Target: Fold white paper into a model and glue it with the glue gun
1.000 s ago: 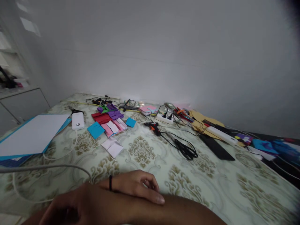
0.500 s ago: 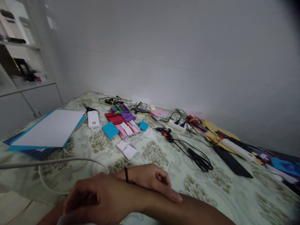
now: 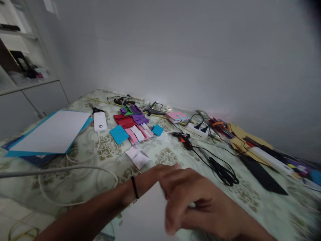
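A plain white sheet of paper (image 3: 145, 217) is low in front of me, cut off by the bottom of the picture. My right hand (image 3: 200, 201) is closed at the sheet's right edge, its fingers curled in a grip there. My left hand (image 3: 167, 172), below a wrist with a black band (image 3: 134, 187), reaches across behind the sheet's top. Its fingers are mostly hidden by my right hand. Beyond both hands lies a creased, folded white paper (image 3: 137, 156). To the right of that lies a black and orange glue gun (image 3: 184, 139) with its coiled cable (image 3: 224, 172).
On the patterned tablecloth lie blue (image 3: 119, 134), pink, red (image 3: 123, 121) and purple folded papers. Large white and blue sheets (image 3: 52, 130) and a white power bank (image 3: 100, 121) with a cable are at left. A power strip (image 3: 197, 130) and black strip (image 3: 263, 174) are at right.
My right hand has swung from the lower left to the right, uncrossing from my left arm. A white sheet has come into view between the hands. The view has shifted slightly.
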### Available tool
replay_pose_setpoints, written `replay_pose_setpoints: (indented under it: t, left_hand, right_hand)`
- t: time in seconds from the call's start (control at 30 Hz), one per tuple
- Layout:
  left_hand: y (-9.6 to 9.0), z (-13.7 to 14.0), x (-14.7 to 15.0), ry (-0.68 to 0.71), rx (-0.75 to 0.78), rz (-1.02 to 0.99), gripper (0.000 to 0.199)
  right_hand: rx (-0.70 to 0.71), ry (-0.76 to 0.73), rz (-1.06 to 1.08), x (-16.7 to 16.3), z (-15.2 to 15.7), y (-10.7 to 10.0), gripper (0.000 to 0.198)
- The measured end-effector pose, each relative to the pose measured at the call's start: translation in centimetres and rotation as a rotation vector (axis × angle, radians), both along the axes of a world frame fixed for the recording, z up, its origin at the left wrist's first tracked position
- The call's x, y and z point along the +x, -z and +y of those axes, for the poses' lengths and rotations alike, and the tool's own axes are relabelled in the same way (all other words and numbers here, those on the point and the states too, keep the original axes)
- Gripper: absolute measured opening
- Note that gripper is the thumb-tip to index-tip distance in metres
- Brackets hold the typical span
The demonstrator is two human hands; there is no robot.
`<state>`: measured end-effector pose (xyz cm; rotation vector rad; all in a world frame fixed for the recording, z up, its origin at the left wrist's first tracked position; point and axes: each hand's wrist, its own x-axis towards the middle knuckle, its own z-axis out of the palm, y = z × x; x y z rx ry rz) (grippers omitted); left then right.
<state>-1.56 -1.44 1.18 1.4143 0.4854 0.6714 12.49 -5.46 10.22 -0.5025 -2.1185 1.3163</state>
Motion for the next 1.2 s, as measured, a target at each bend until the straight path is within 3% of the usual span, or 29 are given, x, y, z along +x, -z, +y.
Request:
replay_pose_setpoints:
  t: [0.13,0.2,0.27,0.37,0.43,0.5,0.63,0.73,0.87,1.0,1.1,1.2]
  left_hand:
    - [1.1,0.7,1.9,0.206,-0.541,-0.122,0.074]
    - [1.1,0.9,2.2,0.200,-0.634,-0.165,0.078]
    - [0.6,1.0,2.0,0.180,-0.590,-0.163,0.075]
    - [-0.5,0.9,1.5,0.180,-0.428,-0.072,0.046]
    - [-0.7,0.9,1.5,0.168,-0.329,-0.003,0.035]
    - [-0.2,1.1,1.9,0.144,-0.238,0.068,0.032]
    - [2.0,1.8,2.7,-0.042,-0.088,0.135,0.049]
    - [3.1,2.2,2.7,-0.173,-0.099,0.212,0.060]
    - [2.5,2.0,2.4,-0.294,0.037,0.264,0.046]
    - [1.1,1.3,2.3,-0.200,0.159,0.292,0.035]
    - [0.7,1.0,2.1,-0.155,0.182,0.290,0.043]
    - [1.1,1.1,1.7,-0.094,0.112,0.274,0.053]
  right_hand:
    - [0.007,0.309,0.085,5.9,-0.7,1.3,0.015]
    - [0.041,0.400,0.028,8.6,-1.1,2.6,0.018]
    - [0.068,0.442,-0.046,10.8,-1.4,4.0,0.019]
    - [0.069,0.478,-0.082,12.9,-1.4,6.2,0.032]
    - [0.030,0.559,-0.112,13.4,-1.1,7.8,0.028]
    - [-0.067,0.710,-0.090,13.2,-0.7,9.2,0.026]
    - [-0.261,0.768,-0.024,12.6,-0.3,11.1,0.026]
    - [-0.272,0.769,-0.033,12.4,-0.6,11.9,0.025]
    - [-0.225,0.768,-0.026,12.3,-0.8,12.2,0.025]
    - [-0.271,0.744,0.100,12.0,-0.7,12.2,0.037]
    - [-0.305,0.702,0.054,11.9,-0.8,12.1,0.020]
    - [-0.297,0.734,0.038,12.0,-0.9,12.0,0.018]
